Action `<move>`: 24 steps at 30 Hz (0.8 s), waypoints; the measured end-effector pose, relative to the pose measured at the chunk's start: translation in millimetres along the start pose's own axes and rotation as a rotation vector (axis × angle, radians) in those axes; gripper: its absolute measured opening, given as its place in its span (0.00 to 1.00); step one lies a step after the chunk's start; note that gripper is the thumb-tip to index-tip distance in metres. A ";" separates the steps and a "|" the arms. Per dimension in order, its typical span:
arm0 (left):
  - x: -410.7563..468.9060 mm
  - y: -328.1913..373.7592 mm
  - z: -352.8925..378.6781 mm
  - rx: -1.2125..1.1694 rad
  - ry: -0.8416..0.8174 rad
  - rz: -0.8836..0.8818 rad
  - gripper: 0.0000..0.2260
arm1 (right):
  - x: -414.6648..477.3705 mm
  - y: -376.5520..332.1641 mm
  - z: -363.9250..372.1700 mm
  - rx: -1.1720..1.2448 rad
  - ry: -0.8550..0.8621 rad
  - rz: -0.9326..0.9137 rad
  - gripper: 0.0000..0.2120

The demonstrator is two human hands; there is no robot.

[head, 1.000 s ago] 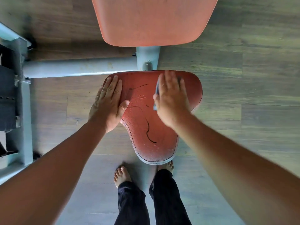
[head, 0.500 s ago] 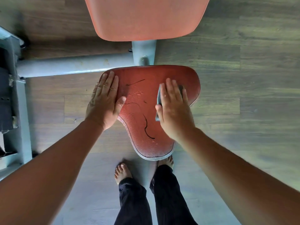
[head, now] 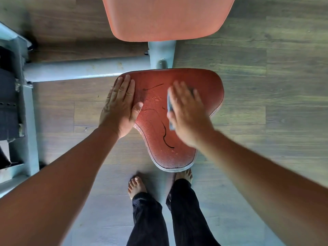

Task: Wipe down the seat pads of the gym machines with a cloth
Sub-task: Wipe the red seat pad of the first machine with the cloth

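On seat pad: R hand, cloth.

cloth: mostly hidden under right hand | right hand: motion-blurred | backrest pad: cut off at top

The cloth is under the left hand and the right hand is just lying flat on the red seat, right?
Not quite: the hands are swapped. The head view shows the cloth under the right hand, while the left hand lies flat on the edge of the red seat.
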State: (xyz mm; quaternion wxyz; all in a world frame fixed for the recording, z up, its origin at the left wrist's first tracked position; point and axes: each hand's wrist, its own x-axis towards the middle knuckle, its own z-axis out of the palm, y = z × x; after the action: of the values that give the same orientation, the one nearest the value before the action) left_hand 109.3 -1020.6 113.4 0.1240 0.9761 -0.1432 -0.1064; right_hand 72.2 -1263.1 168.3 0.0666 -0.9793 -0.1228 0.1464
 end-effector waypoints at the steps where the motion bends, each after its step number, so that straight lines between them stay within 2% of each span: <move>1: 0.0 0.1 -0.8 0.000 -0.003 0.002 0.34 | -27.1 -8.0 3.5 0.020 -0.017 -0.089 0.32; 4: -0.4 0.2 -2.3 -0.007 -0.019 0.000 0.34 | -40.1 14.4 3.9 0.032 -0.069 -0.220 0.33; 7: -0.2 0.8 -1.9 -0.017 -0.017 -0.008 0.34 | 26.0 41.6 -6.6 -0.054 -0.070 -0.080 0.33; 11: -0.4 2.2 -3.8 -0.020 -0.033 -0.016 0.35 | 87.9 22.9 -20.9 -0.071 -0.154 0.033 0.33; 16: 0.0 0.5 -14.7 -0.014 -0.105 0.000 0.35 | -7.9 -31.4 -4.7 0.016 -0.044 -0.108 0.30; 19: -4.0 -8.5 -19.6 -0.014 -0.120 0.003 0.35 | 4.5 -22.9 -2.5 0.021 -0.049 -0.141 0.29; 24: -16.4 -27.6 -19.5 -0.008 -0.123 -0.029 0.35 | 115.0 -18.4 -7.5 -0.039 -0.089 0.102 0.30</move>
State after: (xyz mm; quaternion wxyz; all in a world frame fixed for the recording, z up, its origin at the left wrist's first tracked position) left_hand 105.7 -985.9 127.1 0.1172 0.9692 -0.1359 -0.1684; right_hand 177.0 -1216.3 147.3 0.0346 -0.9779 -0.0785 0.1905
